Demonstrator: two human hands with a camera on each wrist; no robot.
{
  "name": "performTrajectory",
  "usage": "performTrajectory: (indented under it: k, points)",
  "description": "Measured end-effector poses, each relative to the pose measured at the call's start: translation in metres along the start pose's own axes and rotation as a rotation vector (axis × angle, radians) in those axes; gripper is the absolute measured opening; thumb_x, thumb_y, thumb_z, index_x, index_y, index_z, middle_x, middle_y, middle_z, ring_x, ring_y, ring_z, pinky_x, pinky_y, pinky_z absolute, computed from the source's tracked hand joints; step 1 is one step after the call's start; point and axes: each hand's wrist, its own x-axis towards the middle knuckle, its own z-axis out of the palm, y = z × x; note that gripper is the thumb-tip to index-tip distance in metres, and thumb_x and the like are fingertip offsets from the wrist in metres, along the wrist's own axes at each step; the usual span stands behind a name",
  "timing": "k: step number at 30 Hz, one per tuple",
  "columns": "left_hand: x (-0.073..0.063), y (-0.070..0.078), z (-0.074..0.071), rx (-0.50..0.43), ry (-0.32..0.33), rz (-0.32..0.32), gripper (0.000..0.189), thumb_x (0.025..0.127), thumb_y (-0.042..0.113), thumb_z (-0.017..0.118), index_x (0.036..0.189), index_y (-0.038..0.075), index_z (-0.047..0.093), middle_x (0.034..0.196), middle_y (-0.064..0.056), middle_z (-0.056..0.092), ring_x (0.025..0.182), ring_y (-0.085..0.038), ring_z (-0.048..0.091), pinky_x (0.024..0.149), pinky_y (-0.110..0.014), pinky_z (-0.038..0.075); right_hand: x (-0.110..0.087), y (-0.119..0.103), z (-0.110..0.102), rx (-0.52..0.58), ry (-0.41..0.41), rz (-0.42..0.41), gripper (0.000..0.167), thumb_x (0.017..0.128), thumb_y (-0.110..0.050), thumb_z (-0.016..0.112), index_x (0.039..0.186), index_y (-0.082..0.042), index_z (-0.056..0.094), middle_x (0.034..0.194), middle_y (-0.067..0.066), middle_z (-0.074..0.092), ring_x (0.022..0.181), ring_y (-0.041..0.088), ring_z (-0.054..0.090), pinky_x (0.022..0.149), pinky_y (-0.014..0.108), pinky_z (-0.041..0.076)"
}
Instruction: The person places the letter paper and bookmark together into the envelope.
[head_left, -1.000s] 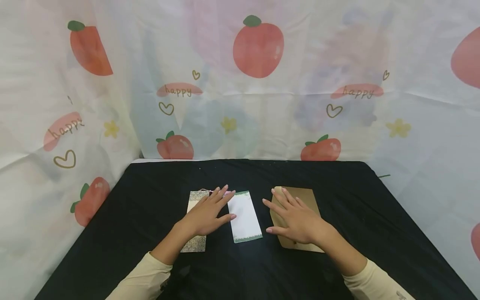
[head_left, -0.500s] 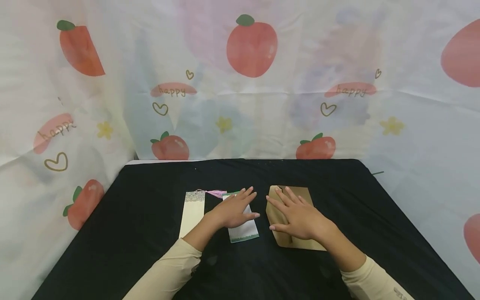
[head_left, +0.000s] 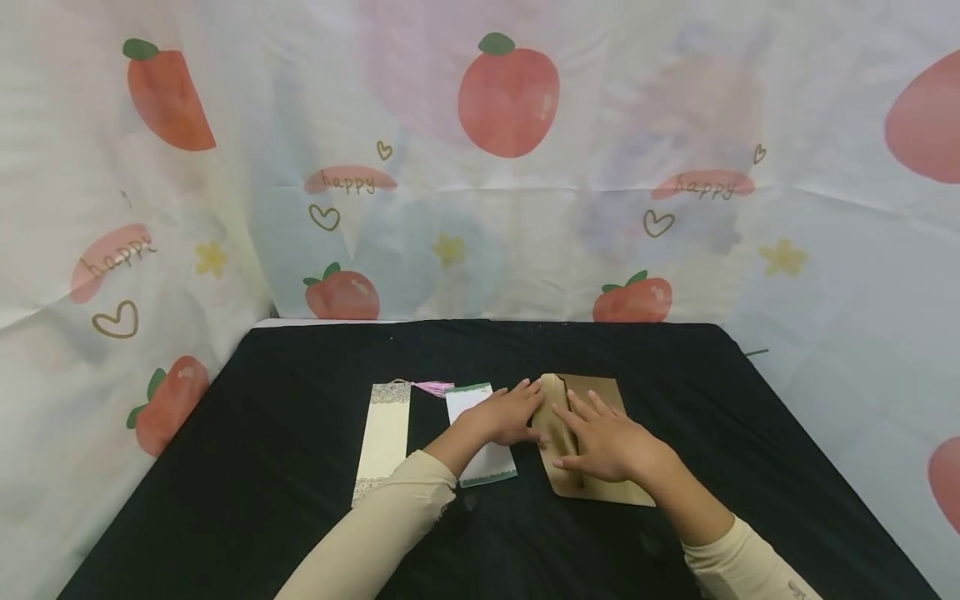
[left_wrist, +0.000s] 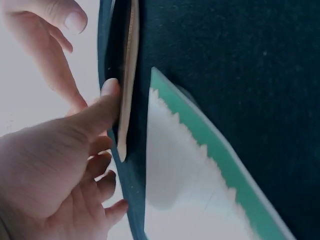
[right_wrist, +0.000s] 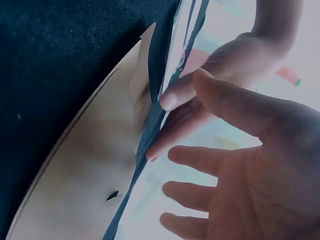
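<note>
A brown paper envelope (head_left: pixel 600 493) with a raised flap lies on the right of the black cloth. My left hand (head_left: pixel 512 415) reaches over a white card with green borders (head_left: pixel 487 467); its fingertips are at the envelope's left edge. In the left wrist view the thumb (left_wrist: pixel 111 90) is by the envelope's edge (left_wrist: pixel 129 95), fingers loosely bent. Over the envelope, my right hand (head_left: pixel 609 442) has spread fingers, also seen extended in the right wrist view, where the hand (right_wrist: pixel 240 170) grips nothing. Whether the left fingertips press the flap is unclear.
A cream bookmark with lace-patterned ends (head_left: pixel 386 433) lies left of the card, partly under the left sleeve. Its pink tassel (head_left: pixel 432 388) points toward the card. Behind the black-covered table (head_left: pixel 300 400) hangs a fruit-print curtain (head_left: pixel 420 100).
My left hand has moved right, from above the bookmark, across the card, to the envelope's left edge. The right hand has shifted only slightly over the envelope. The bookmark is now more exposed.
</note>
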Motion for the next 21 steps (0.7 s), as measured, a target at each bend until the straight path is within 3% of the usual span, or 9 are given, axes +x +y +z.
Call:
performTrajectory:
  k: [7, 12, 21]
  points:
    - [0.007, 0.002, 0.007, -0.011, -0.059, 0.023, 0.09, 0.097, 0.049, 0.067, 0.164, 0.008, 0.025, 0.171, -0.006, 0.016, 0.156, -0.02, 0.012, 0.121, -0.042, 0.021, 0.006, 0.006, 0.004, 0.08, -0.102, 0.015, 0.081, 0.097, -0.046, 0.071, 0.158, -0.005, 0.039, 0.164, 0.032, 0.018, 0.148, 0.057, 0.014, 0.107, 0.075, 0.026]
    - [0.008, 0.004, 0.005, -0.022, -0.072, 0.004, 0.09, 0.096, 0.044, 0.071, 0.165, 0.009, 0.025, 0.171, -0.007, 0.018, 0.156, -0.02, 0.015, 0.121, -0.045, 0.021, 0.012, 0.01, 0.011, 0.099, -0.118, -0.012, 0.081, 0.096, -0.047, 0.071, 0.159, -0.007, 0.039, 0.165, 0.034, 0.014, 0.148, 0.057, 0.011, 0.106, 0.075, 0.028]
    - [0.006, 0.01, -0.005, 0.106, -0.106, -0.061, 0.088, 0.092, 0.046, 0.077, 0.161, 0.009, 0.036, 0.167, -0.007, 0.029, 0.153, -0.02, 0.025, 0.119, -0.043, 0.027, 0.017, 0.011, 0.018, 0.092, -0.113, 0.009, 0.08, 0.094, -0.048, 0.073, 0.156, -0.007, 0.045, 0.165, 0.033, 0.014, 0.148, 0.057, 0.013, 0.104, 0.072, 0.034]
